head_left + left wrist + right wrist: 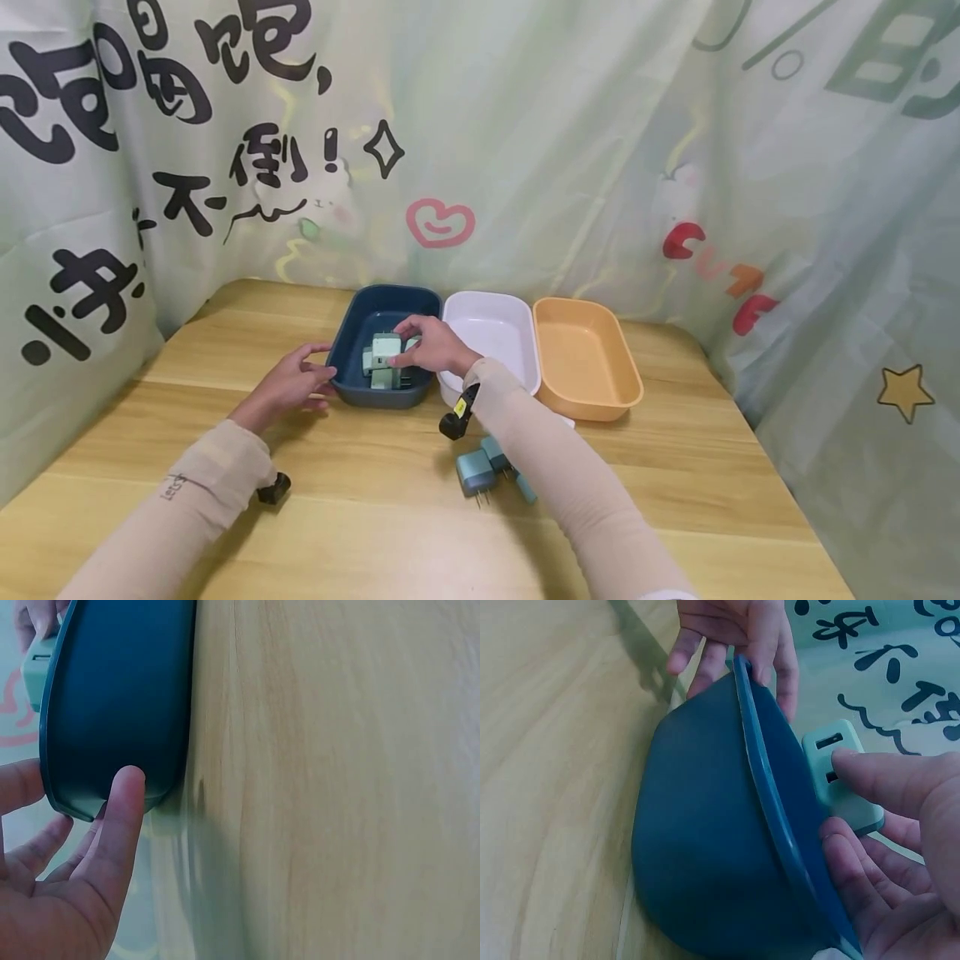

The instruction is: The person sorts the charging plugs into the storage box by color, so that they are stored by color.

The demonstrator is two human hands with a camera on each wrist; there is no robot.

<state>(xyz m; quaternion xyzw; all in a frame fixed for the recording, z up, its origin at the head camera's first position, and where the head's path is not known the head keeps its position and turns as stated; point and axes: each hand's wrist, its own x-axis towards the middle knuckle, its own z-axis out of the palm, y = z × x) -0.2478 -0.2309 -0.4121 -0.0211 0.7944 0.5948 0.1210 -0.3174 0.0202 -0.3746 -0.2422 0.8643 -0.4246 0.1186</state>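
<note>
My right hand (435, 343) pinches a light green USB charger (841, 776) between thumb and fingers, just above a navy blue bin (386, 400). Inside that bin lie several pale green chargers (385, 380), partly hidden by the charger above and my fingers. At the bin's left side, my left hand (292, 379) holds the rim, thumb at the edge and a fingertip (129, 780) against the outer wall. Two slots show on the face of the pinched charger in the right wrist view.
A white bin (491, 317) and a yellow bin (588, 358) stand in a row right of the navy one. Blue-green chargers (476, 471) lie on the wooden table (360, 517), partly covered by my right sleeve. A printed curtain (525, 167) hangs behind.
</note>
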